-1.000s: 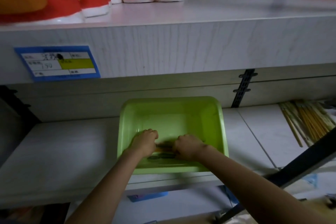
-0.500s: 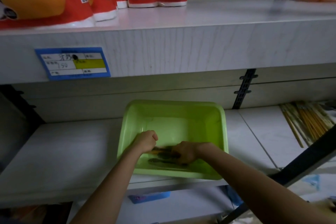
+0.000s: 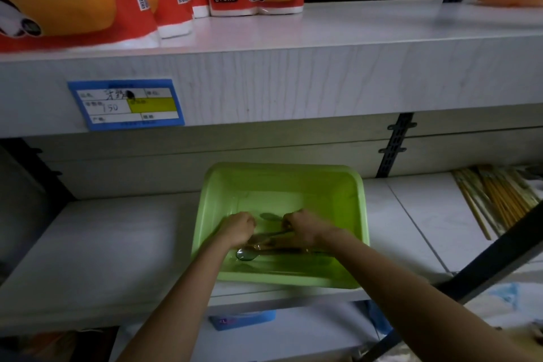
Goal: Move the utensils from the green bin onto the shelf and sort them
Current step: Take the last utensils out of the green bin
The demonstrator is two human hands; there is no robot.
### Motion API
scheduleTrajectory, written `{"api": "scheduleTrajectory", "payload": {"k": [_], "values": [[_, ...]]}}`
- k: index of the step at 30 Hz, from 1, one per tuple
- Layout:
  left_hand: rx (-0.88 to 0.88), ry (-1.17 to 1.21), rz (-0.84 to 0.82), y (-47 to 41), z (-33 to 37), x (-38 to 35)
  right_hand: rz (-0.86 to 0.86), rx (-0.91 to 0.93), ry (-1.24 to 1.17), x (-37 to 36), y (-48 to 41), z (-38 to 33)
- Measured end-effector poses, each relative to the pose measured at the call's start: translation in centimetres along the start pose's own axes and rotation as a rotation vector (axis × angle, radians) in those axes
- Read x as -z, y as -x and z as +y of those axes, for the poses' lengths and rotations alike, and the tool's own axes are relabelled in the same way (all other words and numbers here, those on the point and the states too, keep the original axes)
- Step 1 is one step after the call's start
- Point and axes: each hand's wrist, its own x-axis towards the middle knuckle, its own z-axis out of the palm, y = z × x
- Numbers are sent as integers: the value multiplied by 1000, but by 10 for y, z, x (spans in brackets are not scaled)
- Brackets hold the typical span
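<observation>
- While knuckles hide the blurred utensils point(image 3: 246, 254) in the green bin point(image 3: 363, 214), my right hand point(image 3: 304, 229) grasps handles; whether my left hand point(image 3: 237, 229) holds any, I cannot tell.
- Bin at the shelf point(image 3: 111, 247) front edge; board open leftward.

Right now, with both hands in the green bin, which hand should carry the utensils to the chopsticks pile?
Probably the right hand: it pinches the utensils in the green bin and is nearer the chopsticks pile, on the shelf right of the bin. The left hand would cross over.

The shelf point(image 3: 102, 244) lies open left of the green bin point(image 3: 360, 214); chopsticks point(image 3: 496, 200) crowd its right; the upper shelf point(image 3: 323, 82) overhangs.
</observation>
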Motion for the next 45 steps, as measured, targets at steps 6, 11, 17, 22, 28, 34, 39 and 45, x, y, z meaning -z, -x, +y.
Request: {"api": "scheduleTrajectory", "payload": {"k": [6, 11, 17, 22, 28, 34, 39, 45], "values": [[0, 8, -23, -2, -3, 1, -27, 24, 160, -16, -4, -6], [-5, -18, -36, -1, -1, -1, -3, 78, 289, -14, -4, -6], [-11, -51, -32, 4, 2, 2, 67, 96, 363, -9, 1, -13], [-3, -130, -15, 2, 4, 3, 115, 35, 409, 21, 15, -10], [-72, -420, -106, 3, 5, -3, 232, -35, 397, 69, 50, -5], [-264, -954, -104, 6, 20, -11, 213, -64, 37, 74, 60, 17], [-341, -1110, -119, -1, 29, -13, 263, -65, -52, 66, 62, 20], [-364, -1161, -144, -4, 30, -18, 276, -73, -109, 68, 64, 20]]}}
